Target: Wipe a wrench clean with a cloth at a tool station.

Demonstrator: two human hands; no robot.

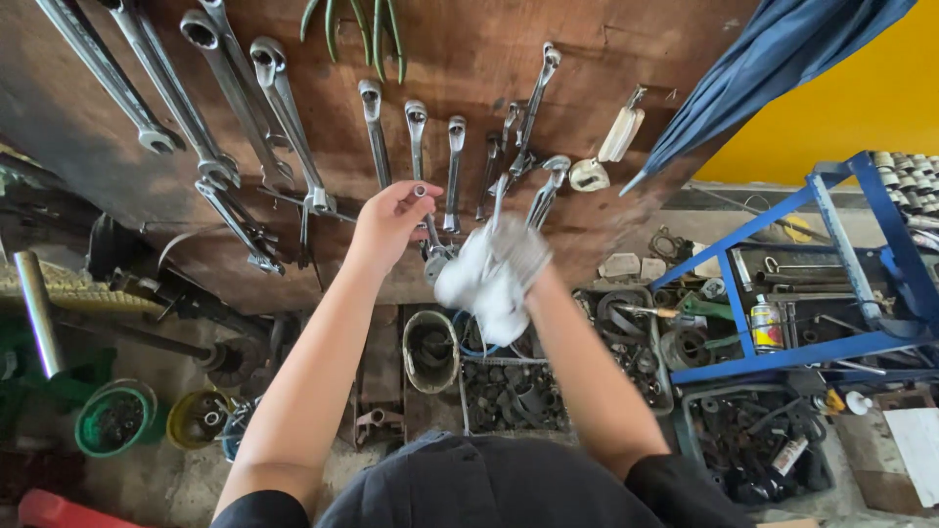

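Dark fabric of the person's shirt (469, 489) fills the near edge, and both bare forearms rise from it toward a big brown wooden board (469, 59) on the far side. Rows of long silver wrenches (235, 98) hang across that board, the largest at the left and shorter ones toward the middle. A blue metal rack (831, 264) stands at the right, loaded with small parts and a can. Below the board, on the floor, sit crates of dark metal parts (509, 391) and a green tub (115, 420) far to the left. The right hand (509, 259) is blurred; it is closed around a bunched white rag (484, 284), near the middle of the board. The left hand (391, 220) pinches the ring end of a small wrench (423, 200) between thumb and fingertips, just left of the rag, its shaft running down against the board.
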